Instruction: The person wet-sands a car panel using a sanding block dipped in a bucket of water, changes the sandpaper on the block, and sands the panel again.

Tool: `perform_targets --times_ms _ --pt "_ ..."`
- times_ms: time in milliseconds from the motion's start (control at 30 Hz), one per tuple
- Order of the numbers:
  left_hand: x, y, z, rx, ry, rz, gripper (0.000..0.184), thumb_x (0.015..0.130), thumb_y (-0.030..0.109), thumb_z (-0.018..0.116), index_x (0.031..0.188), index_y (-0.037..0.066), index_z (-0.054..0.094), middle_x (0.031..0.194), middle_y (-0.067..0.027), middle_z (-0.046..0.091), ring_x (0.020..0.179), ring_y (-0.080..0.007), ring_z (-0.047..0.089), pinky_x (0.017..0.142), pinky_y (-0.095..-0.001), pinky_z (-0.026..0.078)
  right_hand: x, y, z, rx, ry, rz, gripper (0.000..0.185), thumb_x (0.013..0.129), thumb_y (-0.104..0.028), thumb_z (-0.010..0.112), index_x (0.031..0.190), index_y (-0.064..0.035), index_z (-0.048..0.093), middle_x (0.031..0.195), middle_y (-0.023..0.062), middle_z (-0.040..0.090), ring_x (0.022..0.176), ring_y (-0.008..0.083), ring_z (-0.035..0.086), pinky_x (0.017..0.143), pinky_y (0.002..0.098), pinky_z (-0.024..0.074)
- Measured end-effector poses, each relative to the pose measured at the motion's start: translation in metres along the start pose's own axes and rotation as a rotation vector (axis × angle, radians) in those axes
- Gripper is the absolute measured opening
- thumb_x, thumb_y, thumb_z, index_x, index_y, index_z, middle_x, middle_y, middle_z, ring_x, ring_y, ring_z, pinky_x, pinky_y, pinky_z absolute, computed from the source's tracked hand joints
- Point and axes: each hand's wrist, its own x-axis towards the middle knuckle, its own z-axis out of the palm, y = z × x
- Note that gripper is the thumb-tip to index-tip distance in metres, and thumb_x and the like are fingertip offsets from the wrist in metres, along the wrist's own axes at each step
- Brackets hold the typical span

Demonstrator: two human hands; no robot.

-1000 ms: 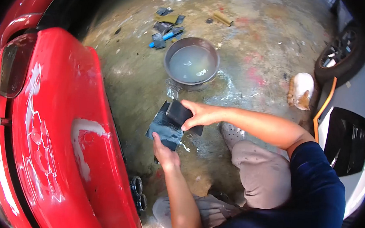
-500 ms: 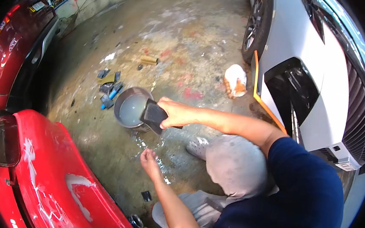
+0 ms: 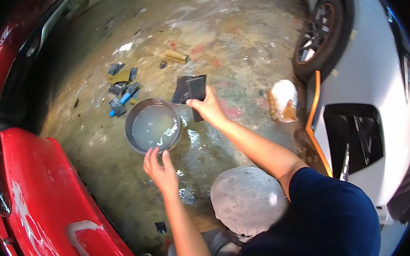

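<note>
My right hand [image 3: 207,105] grips a black sheet of sandpaper [image 3: 196,90], which looks folded or laid around a flat block. It is held up above the wet floor, past the far right rim of a dark bucket [image 3: 129,128]. Cloudy grey water fills much of that bucket. At the near rim is my left hand [image 3: 161,169], its fingers apart and nothing in it; whether it touches the rim I cannot tell. A red car panel [image 3: 60,189] with grey filler patches stands at the lower left.
Sandpaper scraps [image 3: 120,75] and a blue tool [image 3: 128,97] lie left of the bucket. Beyond is a tan roll [image 3: 176,56]. A white and orange cat [image 3: 283,98] rests near the silver car [image 3: 363,78] and an orange strip [image 3: 312,117]. A dark red car [image 3: 17,36] stands left.
My right hand has lifted the sandpaper away from the bucket's rim, up and to the right. My left hand has moved up to the bucket and its fingers have spread. The view has shifted.
</note>
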Motion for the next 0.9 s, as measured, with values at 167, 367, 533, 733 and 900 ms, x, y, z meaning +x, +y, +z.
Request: perform_targets --times_ms 167,367,533,733,900 --pt "0.082 -0.020 0.062 0.142 -0.242 -0.124 0.031 0.101 0.025 0.067 0.121 0.001 0.070 0.117 -0.0219 0.072 0.108 -0.0400 0.069 0.096 -0.0465 0.052 0.063 0.054 0.012 0.048 -0.133 0.162 0.040 0.075 -0.017 0.085 0.103 0.0053 0.068 0.097 0.0150 0.071 0.091 0.0235 0.068 0.083 0.0400 0.0548" --pt "0.114 0.018 0.084 0.742 -0.756 -0.479 0.057 0.108 0.052 0.034 0.128 0.015 0.072 0.120 -0.0230 0.074 0.114 -0.0423 0.070 0.100 -0.0531 0.053 0.098 0.116 0.054 -0.002 -0.152 0.344 0.037 0.076 -0.015 0.083 0.105 0.0027 0.068 0.094 0.0083 0.071 0.086 0.0191 0.066 0.082 0.0366 0.0538" --pt "0.125 0.007 0.085 0.755 -0.878 -0.454 0.053 0.108 0.048 0.034 0.129 0.017 0.071 0.117 -0.0221 0.075 0.111 -0.0436 0.071 0.099 -0.0539 0.053 0.137 0.176 0.103 -0.026 -0.375 0.257 0.053 0.072 -0.022 0.086 0.114 0.0039 0.065 0.114 0.0204 0.067 0.104 0.0315 0.065 0.094 0.0413 0.0520" --pt "0.121 -0.001 0.085 0.663 -0.756 -0.543 0.051 0.108 0.050 0.035 0.133 0.022 0.068 0.117 -0.0184 0.076 0.111 -0.0398 0.072 0.097 -0.0529 0.054 0.177 0.135 0.149 -0.003 -0.480 0.264 0.053 0.071 -0.019 0.086 0.114 0.0032 0.064 0.111 0.0185 0.067 0.103 0.0311 0.066 0.093 0.0402 0.0525" --pt "0.127 0.007 0.087 0.636 -0.655 -0.629 0.037 0.097 0.036 0.049 0.109 0.015 0.077 0.109 -0.0186 0.077 0.103 -0.0400 0.073 0.091 -0.0509 0.056 0.174 0.175 0.149 -0.140 -0.545 0.260 0.054 0.072 -0.016 0.084 0.118 0.0011 0.063 0.104 0.0146 0.071 0.098 0.0284 0.069 0.090 0.0388 0.0549"
